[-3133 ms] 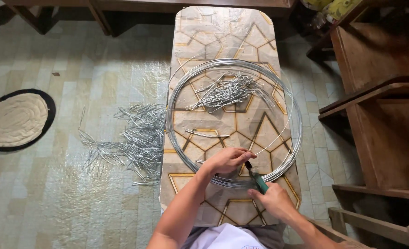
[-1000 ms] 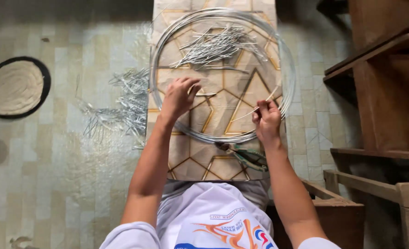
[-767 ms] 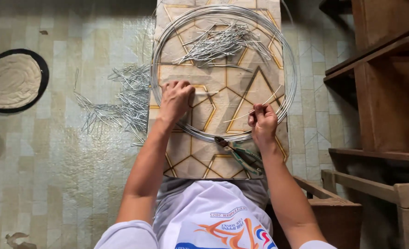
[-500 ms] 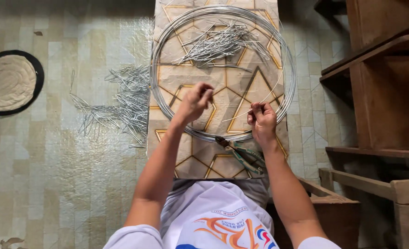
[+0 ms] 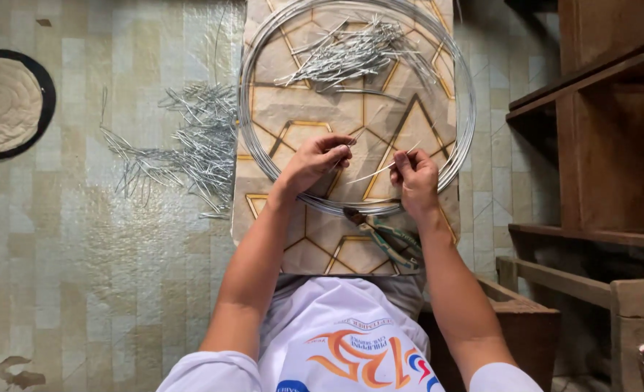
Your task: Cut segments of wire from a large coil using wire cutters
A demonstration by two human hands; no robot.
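Item 1: our left hand [image 5: 318, 160], fingers curled and pinched on one end of a short cut wire piece [image 5: 371, 174]

Item 2: our right hand [image 5: 416, 178], thumb and forefinger closed on the other end of the same wire piece; the wire spans the gap between the two hands, slightly bowed, held just above the board

Item 3: large coil of silver wire [image 5: 467, 109], lying flat as a ring on the patterned board [image 5: 307, 247]; both our hands sit inside its near arc, the wrists crossing over it

Item 4: heap of cut wire pieces [image 5: 351, 58], inside the coil at its far side, well apart from the hands

Item 5: second, looser heap of cut wire pieces [image 5: 184, 145], on the tiled floor [image 5: 82, 254] just left of the board

Item 6: pliers with green handles [image 5: 387, 239], lying on the board just outside the coil's near edge, beside our right wrist, jaws pointing toward the coil

Item 7: round woven mat with dark rim [image 5: 6, 105], on the floor at far left

Item 8: wooden furniture [image 5: 598, 145], along the right edge
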